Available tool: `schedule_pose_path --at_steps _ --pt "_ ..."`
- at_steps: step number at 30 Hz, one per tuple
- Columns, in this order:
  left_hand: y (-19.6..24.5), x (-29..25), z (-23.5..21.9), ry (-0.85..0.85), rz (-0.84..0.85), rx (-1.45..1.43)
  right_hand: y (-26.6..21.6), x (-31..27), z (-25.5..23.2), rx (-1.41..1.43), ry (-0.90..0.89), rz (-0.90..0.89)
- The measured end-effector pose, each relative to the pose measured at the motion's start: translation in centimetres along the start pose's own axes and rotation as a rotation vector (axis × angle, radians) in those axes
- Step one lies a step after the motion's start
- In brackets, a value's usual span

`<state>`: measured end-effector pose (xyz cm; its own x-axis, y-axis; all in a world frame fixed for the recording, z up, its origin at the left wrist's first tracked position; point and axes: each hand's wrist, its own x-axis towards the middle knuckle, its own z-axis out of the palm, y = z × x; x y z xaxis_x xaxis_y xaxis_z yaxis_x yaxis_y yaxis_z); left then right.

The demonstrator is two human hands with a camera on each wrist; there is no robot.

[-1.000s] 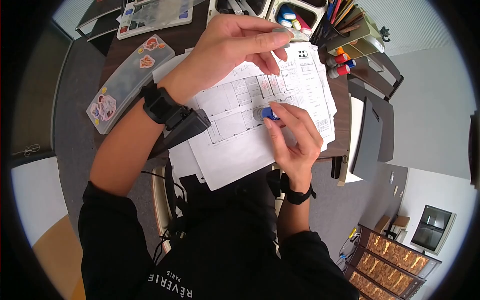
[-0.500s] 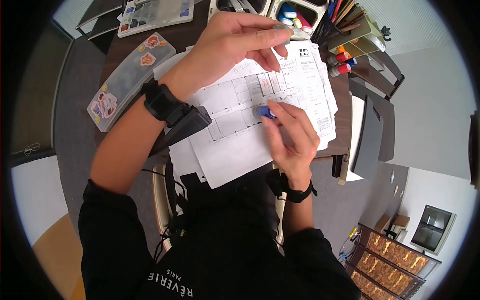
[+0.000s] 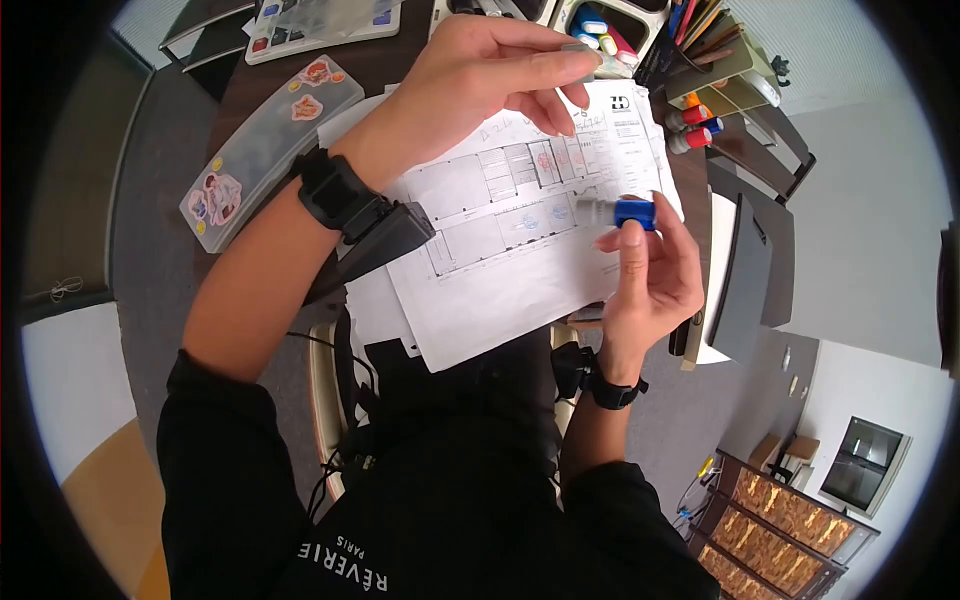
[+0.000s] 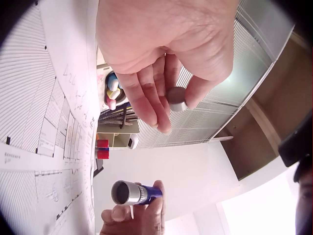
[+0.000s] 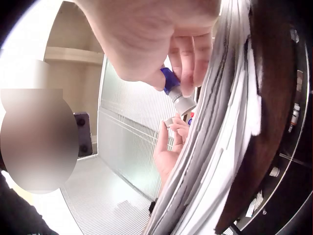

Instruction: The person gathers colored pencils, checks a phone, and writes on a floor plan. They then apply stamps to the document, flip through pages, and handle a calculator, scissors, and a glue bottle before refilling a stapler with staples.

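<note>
My right hand [image 3: 655, 285] pinches a blue and grey stamp [image 3: 634, 214] between thumb and fingers, tilted on its side over the right part of the paper stack. Its round grey end shows in the left wrist view, where the stamp [image 4: 128, 193] points toward the camera. Blue imprints [image 3: 527, 223] mark the printed floor plan [image 3: 465, 325], and red ones show higher up on it. Above the sheet's far edge, my left hand [image 3: 490, 80] holds a small round grey cap [image 4: 176, 98] between thumb and fingers.
Left of the papers lies a translucent pencil case [image 3: 265, 150] with stickers. Behind them stand a holder of highlighters [image 3: 610, 40] and a pencil organizer [image 3: 735, 75]. Several red and blue capped stamps [image 3: 690, 140] sit at the table's right side.
The right hand has lifted the stamp off the floor plan, carried it right and turned it sideways. Blue imprints now show where it stood. The left hand keeps holding the cap.
</note>
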<state>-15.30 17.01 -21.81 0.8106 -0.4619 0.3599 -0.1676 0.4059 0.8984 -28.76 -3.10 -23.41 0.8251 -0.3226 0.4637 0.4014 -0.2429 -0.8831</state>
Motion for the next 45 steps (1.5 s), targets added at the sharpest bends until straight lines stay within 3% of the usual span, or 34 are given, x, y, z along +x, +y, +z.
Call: schedule_pose_path --at_steps 6,9,23,31,41,43,45 --pt "0.0 0.1 -0.2 -0.008 0.008 -0.024 -1.0 -0.6 2.0 -0.171 -0.283 -0.3" --pt "0.1 0.0 -0.1 -0.008 0.014 -0.024 -1.4 -0.7 2.9 -0.195 -0.358 -0.351" --pt "-0.5 0.2 -0.7 -0.032 0.063 -0.015 -0.5 -1.4 3.8 -0.196 -0.443 -0.32" --pt "-0.8 0.2 -0.6 -0.018 0.049 -0.014 -1.0 -1.3 4.4 -0.268 -0.527 -0.448" --pt "0.0 0.1 -0.2 -0.007 0.038 0.012 -0.5 -2.0 4.3 -0.248 -0.463 -0.415" --pt "-0.5 0.2 -0.7 -0.007 0.034 -0.006 -0.5 -2.4 3.8 -0.108 -0.312 -0.179" --pt "-0.7 0.1 -0.9 -0.008 0.037 -0.022 -0.2 -2.3 2.8 0.018 -0.208 -0.092"
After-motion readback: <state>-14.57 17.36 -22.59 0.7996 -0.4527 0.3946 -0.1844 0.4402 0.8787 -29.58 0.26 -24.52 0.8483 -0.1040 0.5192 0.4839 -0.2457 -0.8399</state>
